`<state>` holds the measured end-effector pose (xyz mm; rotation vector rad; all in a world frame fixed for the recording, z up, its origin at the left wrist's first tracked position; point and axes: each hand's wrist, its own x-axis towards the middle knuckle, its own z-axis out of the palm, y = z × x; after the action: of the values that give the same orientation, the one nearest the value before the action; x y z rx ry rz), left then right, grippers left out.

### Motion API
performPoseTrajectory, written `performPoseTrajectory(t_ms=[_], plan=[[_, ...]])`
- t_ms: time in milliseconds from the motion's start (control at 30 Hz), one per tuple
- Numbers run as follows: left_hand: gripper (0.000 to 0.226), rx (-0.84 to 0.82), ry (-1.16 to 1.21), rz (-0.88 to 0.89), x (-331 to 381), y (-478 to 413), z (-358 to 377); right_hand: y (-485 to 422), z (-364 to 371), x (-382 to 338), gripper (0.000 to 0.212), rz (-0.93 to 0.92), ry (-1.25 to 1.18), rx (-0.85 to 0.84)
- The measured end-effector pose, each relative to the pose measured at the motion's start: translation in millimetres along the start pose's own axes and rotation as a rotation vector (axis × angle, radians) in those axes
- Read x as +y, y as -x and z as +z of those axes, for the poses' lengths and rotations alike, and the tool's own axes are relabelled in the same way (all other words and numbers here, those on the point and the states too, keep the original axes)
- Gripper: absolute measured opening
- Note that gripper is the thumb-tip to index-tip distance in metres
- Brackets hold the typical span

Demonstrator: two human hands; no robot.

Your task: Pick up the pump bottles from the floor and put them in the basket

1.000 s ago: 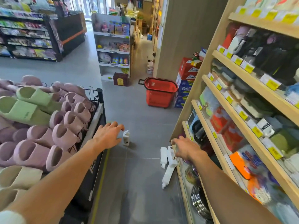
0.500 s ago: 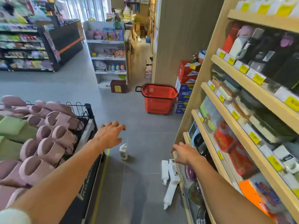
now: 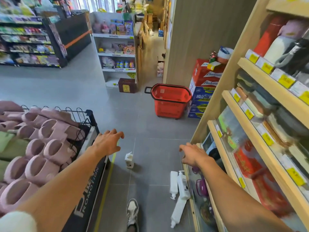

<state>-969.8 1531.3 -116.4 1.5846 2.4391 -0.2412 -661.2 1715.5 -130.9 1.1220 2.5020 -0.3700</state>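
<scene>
Four pump bottles (image 3: 129,162) rest on the floor (image 3: 150,128), untouched below left hand (image 3: 107,144) and right hand (image 3: 192,154); fingers (image 3: 115,133) spread, empty.

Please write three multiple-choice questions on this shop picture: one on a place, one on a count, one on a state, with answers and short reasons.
1. Where does the red basket stand? A) on the floor beside stacked boxes B) on a wall hook C) on a chair
2. How many white pump bottles are on the floor? A) two B) four C) seven
3. What do the left hand and right hand hold? A) nothing B) bottles C) the basket
1A: it stands on the floor by the boxes. 2B: one upright, three lying by the wooden shelving. 3A: both hands are open and empty.
</scene>
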Motion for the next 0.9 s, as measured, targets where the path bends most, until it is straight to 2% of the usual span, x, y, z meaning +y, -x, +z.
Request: performPoseTrajectory(t_ms=[267, 400, 567, 800, 900], plan=[[0.055, -0.029, -0.019, 0.035, -26, -103, -23, -62, -25, 11, 0.059, 0.101, -0.129, 0.003], [0.055, 0.009, -0.027, 0.082, -31, -164, -37, -99, -40, 18, 0.055, 0.165, -0.167, 0.028], [0.057, -0.022, -0.021, 0.118, -32, -218, -42, -138, -45, 23, 0.057, 0.204, -0.179, -0.009], [0.057, -0.031, 0.015, 0.126, -30, -285, -46, -200, -43, 48, 0.050, 0.205, -0.197, -0.059], [0.057, -0.056, 0.028, 0.094, -26, -317, -34, -236, -27, 58, 0.049, 0.147, -0.225, -0.079]])
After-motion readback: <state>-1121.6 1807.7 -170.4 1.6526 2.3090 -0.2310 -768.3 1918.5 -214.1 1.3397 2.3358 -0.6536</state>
